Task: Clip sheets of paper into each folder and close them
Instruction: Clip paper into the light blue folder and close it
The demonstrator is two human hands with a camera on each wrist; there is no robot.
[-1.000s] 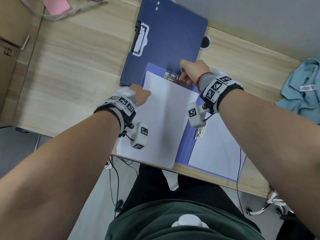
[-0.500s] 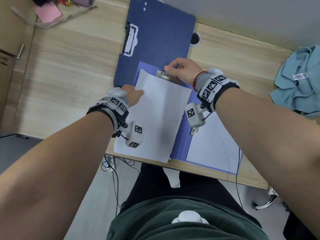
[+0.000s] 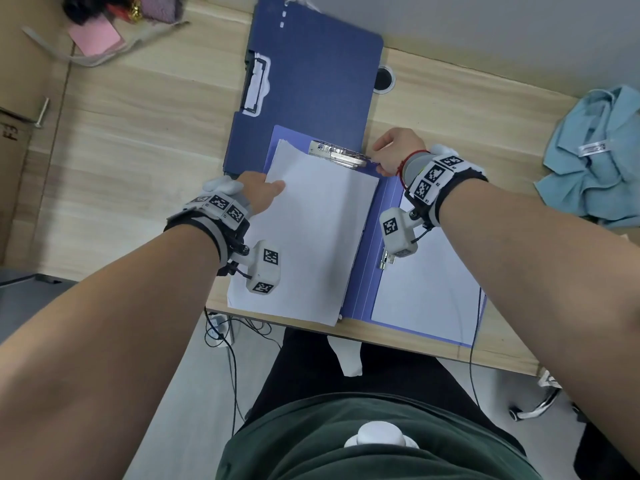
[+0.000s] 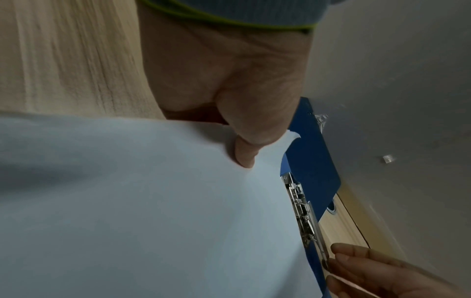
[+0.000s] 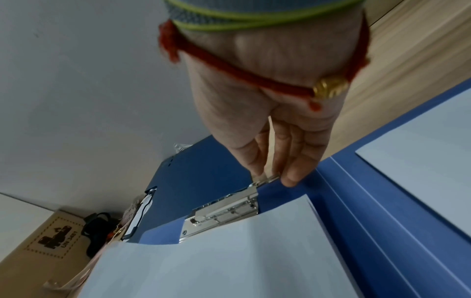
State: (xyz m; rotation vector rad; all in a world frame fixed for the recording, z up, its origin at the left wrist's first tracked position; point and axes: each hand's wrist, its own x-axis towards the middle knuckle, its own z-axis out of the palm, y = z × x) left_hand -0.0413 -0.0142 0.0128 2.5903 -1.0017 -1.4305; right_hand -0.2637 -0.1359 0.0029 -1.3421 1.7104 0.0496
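An open light-blue folder (image 3: 367, 271) lies at the table's front edge. A stack of white paper (image 3: 311, 244) covers its left half, and the stack's top edge reaches the metal clip (image 3: 337, 157). My left hand (image 3: 273, 187) pinches the stack's upper left edge, thumb (image 4: 244, 145) on top of the paper (image 4: 140, 201). My right hand (image 3: 379, 161) pinches the right end of the clip (image 5: 224, 209) between thumb and fingers (image 5: 290, 173). A second white sheet (image 3: 429, 289) lies on the folder's right half. A dark blue folder (image 3: 311, 81) lies shut behind it.
A crumpled blue cloth (image 3: 595, 157) sits at the table's right. A cable hole (image 3: 384, 79) is beside the dark folder. A pink pad (image 3: 95, 38) and clutter lie at the far left, next to a cardboard box (image 5: 38, 252). Cables hang below the front edge.
My right hand has slid from over the clip's middle to its right end, so the clip now shows. My left hand keeps its pinch on the paper.
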